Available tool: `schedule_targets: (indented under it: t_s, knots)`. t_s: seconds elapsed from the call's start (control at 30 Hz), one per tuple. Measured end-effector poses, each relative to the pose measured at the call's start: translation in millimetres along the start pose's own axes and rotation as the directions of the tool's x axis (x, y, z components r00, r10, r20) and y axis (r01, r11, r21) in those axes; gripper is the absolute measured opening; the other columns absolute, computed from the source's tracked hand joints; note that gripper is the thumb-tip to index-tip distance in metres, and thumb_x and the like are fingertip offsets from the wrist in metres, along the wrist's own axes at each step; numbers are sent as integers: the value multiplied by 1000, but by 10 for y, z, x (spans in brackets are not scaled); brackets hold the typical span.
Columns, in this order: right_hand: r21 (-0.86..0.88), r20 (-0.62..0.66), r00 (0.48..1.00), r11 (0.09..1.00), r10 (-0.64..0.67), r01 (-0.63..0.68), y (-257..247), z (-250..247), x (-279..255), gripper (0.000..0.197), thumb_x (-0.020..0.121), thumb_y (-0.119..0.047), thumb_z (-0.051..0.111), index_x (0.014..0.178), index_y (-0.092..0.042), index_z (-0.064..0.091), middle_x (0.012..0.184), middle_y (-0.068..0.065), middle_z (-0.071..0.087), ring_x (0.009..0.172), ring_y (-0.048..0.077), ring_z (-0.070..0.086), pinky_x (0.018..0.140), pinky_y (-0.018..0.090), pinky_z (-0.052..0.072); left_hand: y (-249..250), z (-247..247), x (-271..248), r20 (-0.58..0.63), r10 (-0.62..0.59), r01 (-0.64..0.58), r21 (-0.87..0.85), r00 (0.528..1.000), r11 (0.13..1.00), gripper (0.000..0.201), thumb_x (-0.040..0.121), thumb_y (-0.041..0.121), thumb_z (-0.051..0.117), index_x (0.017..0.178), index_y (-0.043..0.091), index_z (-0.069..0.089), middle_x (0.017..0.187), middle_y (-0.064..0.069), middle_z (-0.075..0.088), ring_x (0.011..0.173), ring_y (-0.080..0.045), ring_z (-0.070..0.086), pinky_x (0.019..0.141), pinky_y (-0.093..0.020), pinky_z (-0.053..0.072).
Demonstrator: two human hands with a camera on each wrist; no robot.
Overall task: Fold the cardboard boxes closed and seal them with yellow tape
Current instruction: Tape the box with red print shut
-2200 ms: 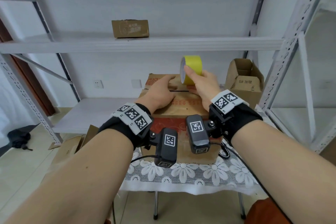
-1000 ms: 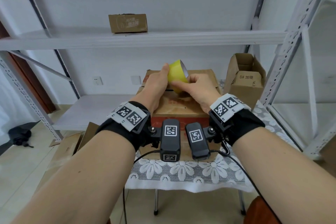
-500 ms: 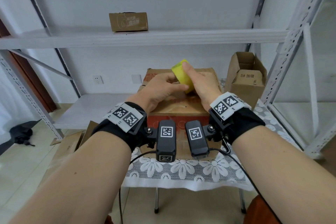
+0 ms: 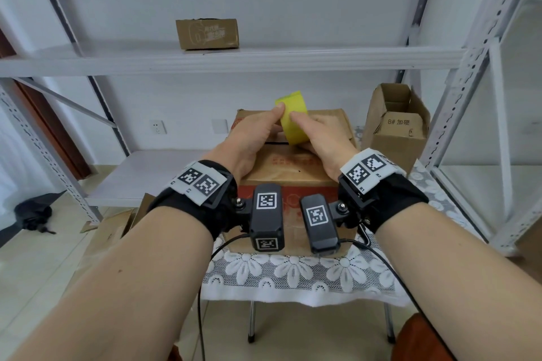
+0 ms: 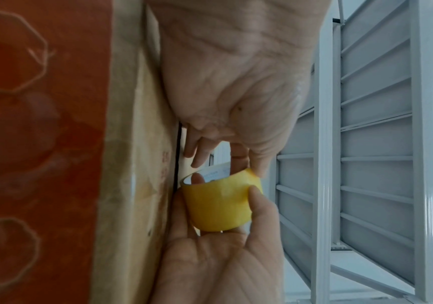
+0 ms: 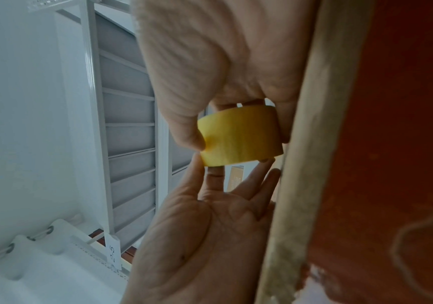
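Observation:
A yellow tape roll (image 4: 294,129) (image 5: 219,207) (image 6: 240,139) is held just above a closed cardboard box (image 4: 290,173) with red print, over the seam between its flaps. My right hand (image 4: 322,138) (image 6: 197,61) grips the roll, thumb on the outer face and fingers through the core. My left hand (image 4: 255,138) (image 5: 236,82) pinches the roll's upper left rim between thumb and index finger. Its other fingers reach straight toward the box top. No loose tape end shows.
The box stands on a small table with a white lace cloth (image 4: 293,275). An open cardboard box (image 4: 399,126) sits at the right rear. Another small box (image 4: 206,34) rests on the upper shelf of a grey metal rack (image 4: 234,60). Flattened cardboard (image 4: 111,231) lies on the floor at left.
My left hand left the box top and joined the right hand on the roll. The roll has come down from upright and been turned between both hands.

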State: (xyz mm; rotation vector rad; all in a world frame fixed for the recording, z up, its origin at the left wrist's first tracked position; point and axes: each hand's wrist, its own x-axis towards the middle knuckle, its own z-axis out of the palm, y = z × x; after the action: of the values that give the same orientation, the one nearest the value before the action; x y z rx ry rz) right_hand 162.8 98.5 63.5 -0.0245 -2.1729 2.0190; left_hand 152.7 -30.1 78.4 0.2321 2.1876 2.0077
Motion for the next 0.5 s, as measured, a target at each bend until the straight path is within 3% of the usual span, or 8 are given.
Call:
schedule_targets:
  t_s: [0.1,0.17,0.23,0.3,0.4,0.5]
  knots:
    - [-34,20,999,999,-32,33,35,-10,2,26,76,-35,66,77,-10,73,95,16,72,93,28,68,95,48,50,9,8,15,-41,-19,18,-25,999,1000,46,97,49,50,103,9,72,109,-13,72,106,-28,66,95,-43,52]
    - [-47,24,999,998,-33,34,46,-15,11,24,78,-34,68,76,-11,72,92,14,73,88,23,67,95,48,50,19,25,23,-69,-36,33,-38,997,999,43,97,50,50,96,12,71,109,-13,71,105,-28,66,96,-44,52]
    - [-45,18,1000,999,-16,16,36,-12,16,49,70,-52,69,85,-5,73,96,12,73,94,24,68,95,47,51,22,35,23,-81,-43,40,-42,996,998,45,97,51,48,96,13,71,108,-12,72,104,-28,67,96,-44,52]
    - [-39,0,1000,999,4,-4,24,-12,26,77,64,-66,64,96,3,69,102,18,71,100,33,66,96,50,49,11,38,23,-65,-30,29,-29,997,999,47,97,51,48,100,10,71,107,-10,72,102,-26,67,95,-41,52]
    - [-13,-21,1000,1000,-18,18,16,-16,24,59,87,-58,50,82,-3,70,96,16,73,98,33,66,97,50,48,7,17,-11,-7,-21,21,-64,1000,998,39,97,41,53,105,8,71,104,-8,72,94,-20,66,82,-32,54]
    - [-22,-1,1000,1000,-14,14,21,-16,32,49,97,-52,36,79,-17,66,104,11,71,104,27,64,101,47,45,-2,-22,2,-11,-40,39,-107,999,993,45,94,42,58,114,3,69,111,-16,71,108,-30,65,93,-42,53]
